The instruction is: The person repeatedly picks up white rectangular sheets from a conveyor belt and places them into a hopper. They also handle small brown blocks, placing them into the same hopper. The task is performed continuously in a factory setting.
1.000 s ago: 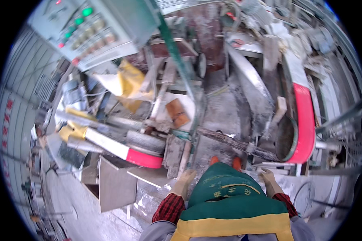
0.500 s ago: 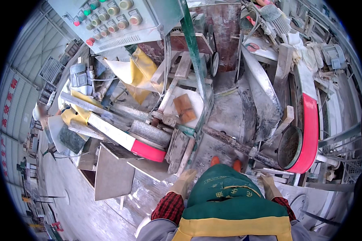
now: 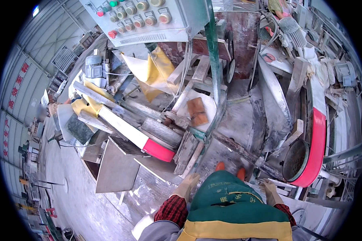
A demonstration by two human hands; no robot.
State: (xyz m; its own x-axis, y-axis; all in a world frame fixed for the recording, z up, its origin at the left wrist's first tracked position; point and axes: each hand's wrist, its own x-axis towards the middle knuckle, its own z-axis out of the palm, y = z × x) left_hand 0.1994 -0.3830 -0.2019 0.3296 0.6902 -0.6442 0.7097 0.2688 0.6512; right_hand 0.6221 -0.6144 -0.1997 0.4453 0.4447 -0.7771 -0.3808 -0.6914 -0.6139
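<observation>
My left hand [image 3: 186,187], in a pale cream glove, hangs at the left side of my green apron [image 3: 225,197]. It holds nothing I can see, and its fingers look loosely stretched. On the apron's other side hangs my right hand [image 3: 271,193], gloved alike, with its fingers loosely extended and nothing visible in them. Nearest to the left hand are worn wooden boards [image 3: 188,152] beside a belt machine's white and red guard [image 3: 159,150]. To the right of my right hand stands another red and white guard [image 3: 318,148], curved around a round wheel [image 3: 296,160].
A control panel [image 3: 136,22] with several buttons hangs ahead on a green post [image 3: 213,52]. A long dusty beam [image 3: 241,149] crosses low before my orange shoes [image 3: 220,166]. At left stands a grey board [image 3: 116,166]. A brown block [image 3: 197,111] lies on a white surface. Another person [image 3: 43,112] is far left.
The view has turned slightly left, so the panel and machines sit further right and the panel a little lower. Both hands still hang beside the apron.
</observation>
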